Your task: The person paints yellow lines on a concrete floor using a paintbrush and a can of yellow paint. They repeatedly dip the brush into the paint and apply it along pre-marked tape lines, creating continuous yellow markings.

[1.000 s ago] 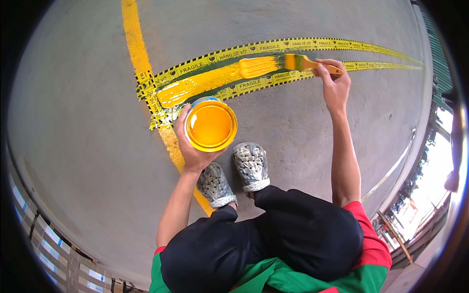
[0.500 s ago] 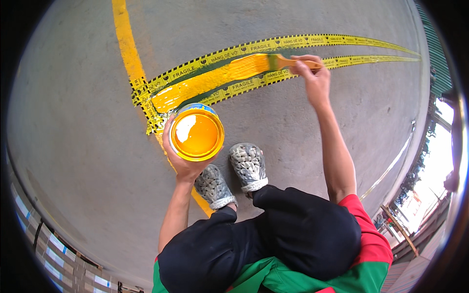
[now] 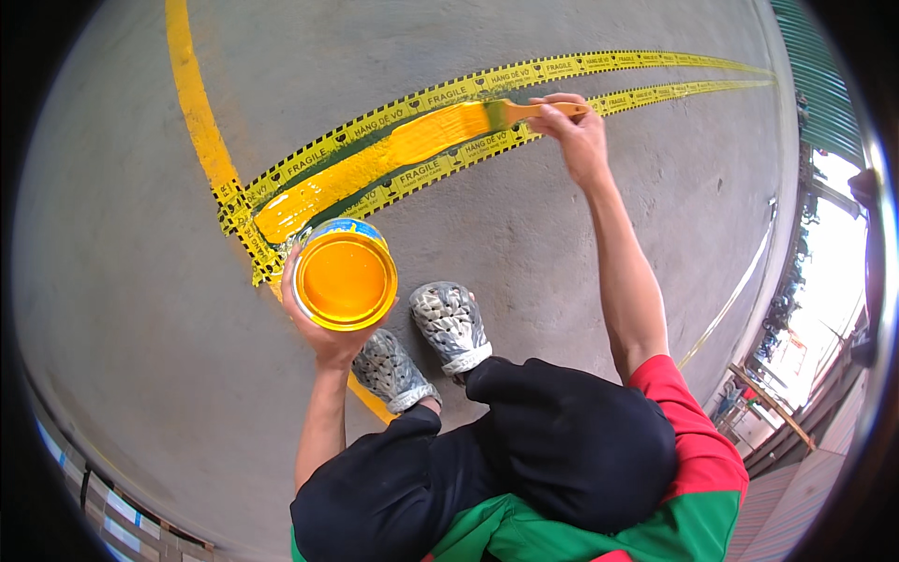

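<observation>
In the head view, my left hand point(image 3: 330, 345) is curled round the can point(image 3: 351, 228) of yellow paint point(image 3: 346, 281); farther out and right of the can, my right hand point(image 3: 573, 140) pinches the brush point(image 3: 521, 111) by its handle, its bristles on the stripe point(image 3: 328, 183) between the tapes point(image 3: 440, 96)

From my remote post I make out black lettering and wineglass signs on two yellow tapes point(image 3: 445, 96), one beyond the right fingers point(image 3: 556, 99), one passing beneath them; the blue label point(image 3: 351, 228) on the can point(image 3: 347, 327), beside the left fingers point(image 3: 296, 309), is too small to read.
</observation>
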Demonstrator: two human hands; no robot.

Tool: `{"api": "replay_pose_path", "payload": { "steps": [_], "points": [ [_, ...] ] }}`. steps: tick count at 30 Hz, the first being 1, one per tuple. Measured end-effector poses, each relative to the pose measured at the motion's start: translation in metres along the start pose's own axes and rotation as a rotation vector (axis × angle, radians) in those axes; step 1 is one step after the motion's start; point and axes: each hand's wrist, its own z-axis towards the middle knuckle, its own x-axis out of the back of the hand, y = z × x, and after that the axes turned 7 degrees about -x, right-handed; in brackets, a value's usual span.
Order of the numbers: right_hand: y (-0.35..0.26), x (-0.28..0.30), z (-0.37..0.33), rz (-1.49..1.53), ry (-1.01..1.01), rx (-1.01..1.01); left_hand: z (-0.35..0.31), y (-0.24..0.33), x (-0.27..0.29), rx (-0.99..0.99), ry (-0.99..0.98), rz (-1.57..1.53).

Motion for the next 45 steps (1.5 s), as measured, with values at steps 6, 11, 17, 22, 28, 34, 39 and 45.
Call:
{"api": "replay_pose_path", "payload": {
  "steps": [6,11,17,22,28,34,39,45],
  "points": [
    [-0.030,0.040,-0.009,-0.508,0.268,0.348,0.000,0.003,-0.001,0.028,0.022,-0.017],
    [-0.011,-0.054,-0.039,-0.901,0.105,0.703,-0.011,0.007,0.002,0.078,0.039,-0.069],
    [-0.002,-0.162,-0.083,-0.852,-0.189,0.933,-0.029,0.002,0.024,0.031,0.065,0.013],
    [-0.013,-0.206,-0.102,-0.683,-0.425,0.900,-0.047,0.008,0.041,0.099,0.129,0.030],
    [-0.008,-0.204,-0.095,-0.300,-0.350,0.481,-0.062,0.010,0.059,0.148,0.188,0.092],
    [-0.010,-0.128,-0.049,-0.206,-0.150,0.086,-0.060,0.008,0.062,0.158,0.190,0.065],
    [-0.030,-0.067,-0.050,-0.667,0.086,0.570,-0.054,0.008,0.060,0.112,0.184,0.072],
    [-0.019,-0.152,-0.082,-0.997,-0.211,0.652,-0.054,0.012,0.060,0.110,0.185,0.030]
  ]
}}
